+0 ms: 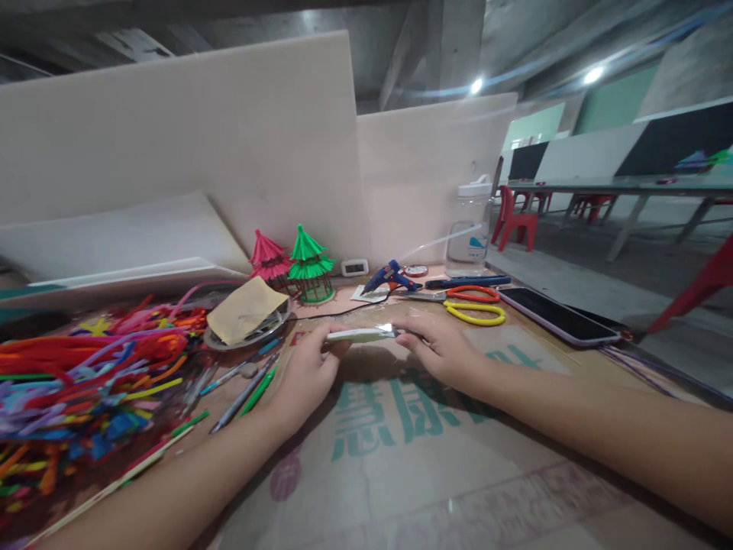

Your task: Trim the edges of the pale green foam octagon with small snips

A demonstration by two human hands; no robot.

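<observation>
Both my hands hold a small flat pale strip (360, 334) just above the cardboard sheet (401, 458) with green printed characters. My left hand (306, 374) pinches its left end with closed fingers. My right hand (440, 350) grips its right end, where something shiny shows at the fingertips. What the strip is I cannot make out.
A heap of coloured pipe cleaners (85, 382) fills the left. Pens (252, 389) lie beside it. Pink (269, 260) and green (309, 263) paper pavilions, a blue glue gun (389, 276), orange (473, 293) and yellow (475, 313) scissors, a phone (558, 315) and a water bottle (469, 229) stand behind.
</observation>
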